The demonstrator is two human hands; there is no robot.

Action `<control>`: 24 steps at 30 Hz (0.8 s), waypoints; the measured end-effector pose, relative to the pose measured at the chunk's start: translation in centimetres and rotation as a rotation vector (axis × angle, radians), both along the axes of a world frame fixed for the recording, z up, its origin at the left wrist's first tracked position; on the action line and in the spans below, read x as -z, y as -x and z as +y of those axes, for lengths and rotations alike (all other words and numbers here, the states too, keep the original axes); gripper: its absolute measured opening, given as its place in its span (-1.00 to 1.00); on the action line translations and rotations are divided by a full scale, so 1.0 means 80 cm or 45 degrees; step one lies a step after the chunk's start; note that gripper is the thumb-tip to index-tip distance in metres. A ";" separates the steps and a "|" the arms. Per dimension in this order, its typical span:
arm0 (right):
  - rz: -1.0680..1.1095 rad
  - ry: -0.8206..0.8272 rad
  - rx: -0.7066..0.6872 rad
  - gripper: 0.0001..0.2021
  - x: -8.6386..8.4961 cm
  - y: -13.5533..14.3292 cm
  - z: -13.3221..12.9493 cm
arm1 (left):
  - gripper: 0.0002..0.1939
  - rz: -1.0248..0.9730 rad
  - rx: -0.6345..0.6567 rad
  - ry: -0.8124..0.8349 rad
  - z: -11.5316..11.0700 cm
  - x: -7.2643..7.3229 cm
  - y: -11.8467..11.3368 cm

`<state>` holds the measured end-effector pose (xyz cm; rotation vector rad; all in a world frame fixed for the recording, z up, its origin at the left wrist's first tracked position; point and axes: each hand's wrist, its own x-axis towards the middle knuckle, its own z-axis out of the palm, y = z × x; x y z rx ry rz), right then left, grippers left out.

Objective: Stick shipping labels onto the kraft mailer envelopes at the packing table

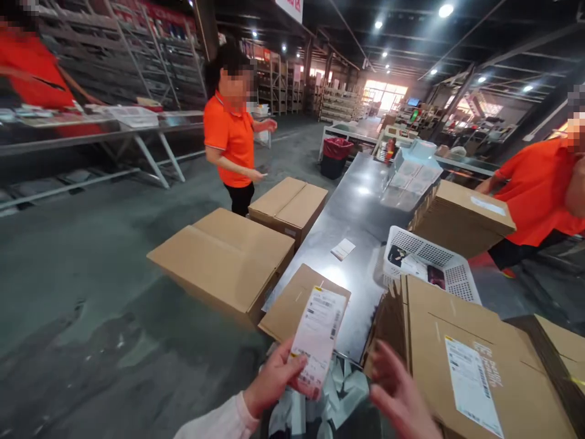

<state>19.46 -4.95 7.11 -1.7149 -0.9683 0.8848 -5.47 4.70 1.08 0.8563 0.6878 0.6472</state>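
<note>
Printed label sheet (317, 332): white, long and narrow, barcodes and small text on its face, held upright at the bottom centre of the view. The left hand (276, 379) had its grip closed on the sheet's lower edge, thumb on the front and fingers behind. The right hand (397, 390) was just beside it, fingers loosely spread, grip released and holding nothing, close to the near corner of a stack of flattened cartons.

Small flat carton (299, 303): directly behind the sheet, lying on the near end of the tabletop (361, 207), partly covered by the sheet.

Stack of flattened cartons (461, 360): right of the hands, a white shipping label (473, 384) on the top face.

White perforated basket (429, 262): behind that stack, on the tabletop, packets inside.

Small paper slip (342, 249): loose on the bare steel midway along.

Second carton stack (461, 216): further back on the right edge.

Two closed cartons, a large carton (223, 262) and a smaller carton (287, 207): along the tabletop's left side, crowding its edge.

Crumpled white backing strips (338, 390): heaped below the hands.

Persons: one in an orange shirt (231, 137) standing beyond the smaller carton; another in orange (539, 189) leaning at far right; a third at the upper left, by a side bench.

Red-lined bin (336, 155): on the floor beyond the tabletop's far end.
</note>
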 end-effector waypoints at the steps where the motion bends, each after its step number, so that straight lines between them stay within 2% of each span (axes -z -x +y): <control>1: 0.156 0.002 -0.117 -0.25 0.020 0.045 0.018 | -0.40 0.027 0.023 -0.087 -0.003 0.000 -0.002; 2: 0.240 -0.016 -0.087 -0.36 0.039 0.086 0.033 | -0.41 0.056 0.013 -0.170 -0.004 0.000 -0.003; 4: 0.321 -0.010 -0.133 -0.45 0.069 0.143 0.054 | -0.42 0.107 -0.102 -0.251 0.003 0.003 0.001; 6: 0.310 0.017 -0.274 -0.49 0.085 0.165 0.067 | -0.42 0.153 -0.270 -0.192 0.015 0.010 0.008; 8: 0.283 0.014 -0.369 -0.47 0.090 0.161 0.079 | -0.44 0.217 -0.344 -0.123 0.025 0.018 0.015; 10: 0.198 0.016 -0.387 -0.46 0.087 0.146 0.095 | -0.47 0.276 -0.307 -0.091 0.029 0.029 0.018; 14: -0.088 0.110 -0.534 -0.63 0.091 0.127 0.118 | -0.49 0.281 -0.271 -0.006 0.021 0.058 0.014; 19: -0.112 0.220 -0.476 -0.57 0.123 0.130 0.112 | -0.50 0.323 -0.271 -0.052 0.011 0.097 0.011; 21: -0.213 0.223 -0.487 -0.60 0.129 0.133 0.107 | -0.52 0.324 -0.279 -0.064 0.011 0.107 0.011; 24: -0.427 0.174 -0.453 -0.64 0.131 0.139 0.106 | -0.52 0.403 -0.389 -0.034 0.016 0.114 0.008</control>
